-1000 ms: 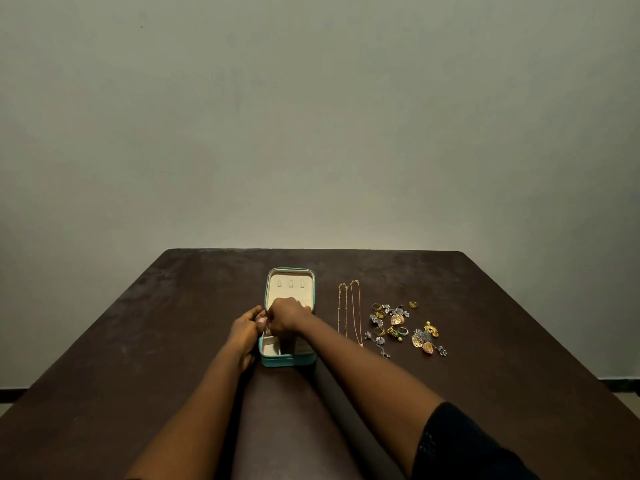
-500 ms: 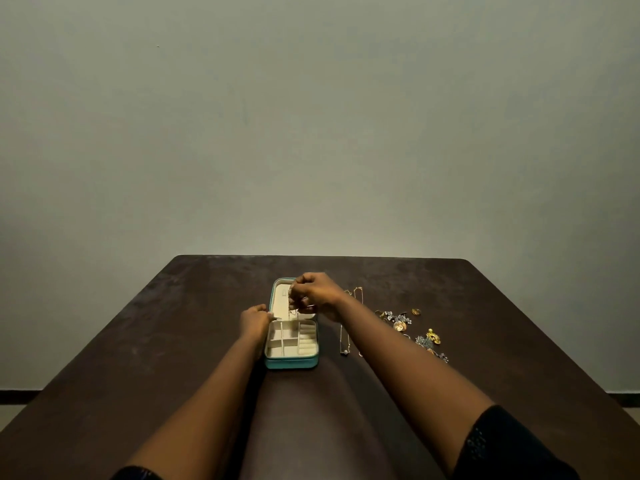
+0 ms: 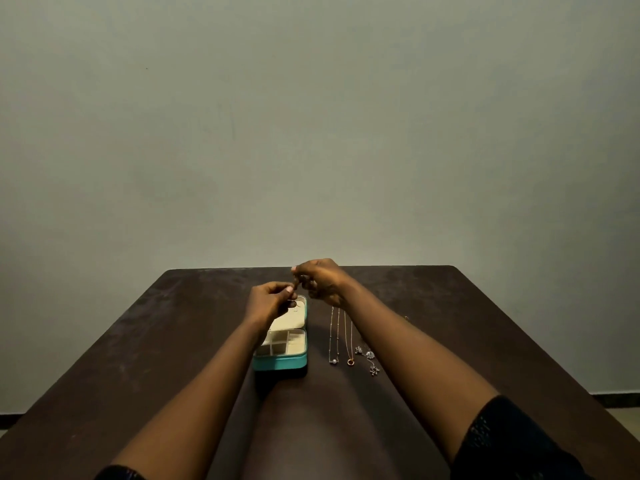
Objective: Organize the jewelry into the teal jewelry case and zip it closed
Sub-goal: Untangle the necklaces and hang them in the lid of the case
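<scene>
The teal jewelry case [image 3: 280, 364] lies open on the table, with cream compartments in its near half and the lid [image 3: 297, 318] flat beyond it. My left hand [image 3: 269, 300] and my right hand [image 3: 319, 280] are raised over the lid's far end. Their fingertips are pinched together on something tiny that I cannot identify. Two thin necklaces [image 3: 341, 336] lie straight on the table, right of the case. Silver earrings [image 3: 369, 356] sit beside them. My right forearm hides the rest of the jewelry pile.
The dark brown table [image 3: 156, 341] runs back to a plain grey-green wall. Its far edge is just behind my hands. My two forearms cross the near half of the table, with the case between them.
Both hands rose from the case and moved toward the far end of the lid, fingertips meeting. The near compartments, covered a second ago, are now uncovered. The camera view tilted upward.
</scene>
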Tool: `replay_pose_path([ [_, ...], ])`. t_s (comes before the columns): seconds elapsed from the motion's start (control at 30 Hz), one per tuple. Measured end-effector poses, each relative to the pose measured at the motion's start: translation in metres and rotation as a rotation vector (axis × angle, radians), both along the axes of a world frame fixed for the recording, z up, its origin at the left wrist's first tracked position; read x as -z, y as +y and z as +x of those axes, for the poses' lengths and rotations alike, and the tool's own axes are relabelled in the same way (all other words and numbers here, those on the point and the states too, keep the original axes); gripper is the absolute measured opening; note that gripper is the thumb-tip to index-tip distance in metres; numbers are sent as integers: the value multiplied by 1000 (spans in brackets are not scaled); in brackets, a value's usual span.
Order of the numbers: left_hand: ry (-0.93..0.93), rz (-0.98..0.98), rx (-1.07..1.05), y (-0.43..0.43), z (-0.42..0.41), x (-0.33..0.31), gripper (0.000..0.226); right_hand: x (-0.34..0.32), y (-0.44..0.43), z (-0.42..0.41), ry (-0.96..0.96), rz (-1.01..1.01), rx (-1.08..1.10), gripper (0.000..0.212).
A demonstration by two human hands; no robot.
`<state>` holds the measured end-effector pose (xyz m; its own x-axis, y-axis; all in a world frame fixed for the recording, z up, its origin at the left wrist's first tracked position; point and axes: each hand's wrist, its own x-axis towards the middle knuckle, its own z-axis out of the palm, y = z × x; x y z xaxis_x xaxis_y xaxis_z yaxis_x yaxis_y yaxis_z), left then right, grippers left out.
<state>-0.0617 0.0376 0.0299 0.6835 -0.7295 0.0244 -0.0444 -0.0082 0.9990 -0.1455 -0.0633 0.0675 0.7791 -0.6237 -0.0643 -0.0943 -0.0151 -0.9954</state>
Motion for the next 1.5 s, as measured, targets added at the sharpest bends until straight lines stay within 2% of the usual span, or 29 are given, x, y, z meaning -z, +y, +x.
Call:
replay_pose_path([
  [0.13, 28, -38, -70, 1, 0, -3, 11, -2, -4, -10, 55, -30, -29, 7],
  [0.27, 351, -189, -72, -1, 1, -8, 23, 1, -8, -15, 50, 62, 12, 16],
  [0.4, 558, -296, -33, -5, -2, -16, 27, 3, -12, -15, 58, 315, 146, 27],
  [0.47, 617, -329, -13, -6, -5, -21, 24, 3, -14, -17, 84, 361, 192, 30],
  [0.67, 521, -361, 15, 2, -13, -30, 15, 10, -20, -27, 220, 187, 344, 31],
  [0.83, 514, -367, -25, 7, -13, -30, 15, 19, -34, -28, 226, 271, 452, 35],
  [1.13, 537, -370, -70, 8, -4, -21, 12, 26, -50, -38, 221, 331, 485, 33],
  [1.27, 383, -219, -144, 5, -6, -17, 13, 17, -48, -46, 242, 246, 509, 24],
  [1.37, 362, -108, -250, 0, -1, -7, 12, 8, -55, -51, 254, 248, 554, 20],
  [1.5, 398, -50, -246, -6, -6, -5, 31, -7, -61, -53, 207, 222, 553, 13],
])
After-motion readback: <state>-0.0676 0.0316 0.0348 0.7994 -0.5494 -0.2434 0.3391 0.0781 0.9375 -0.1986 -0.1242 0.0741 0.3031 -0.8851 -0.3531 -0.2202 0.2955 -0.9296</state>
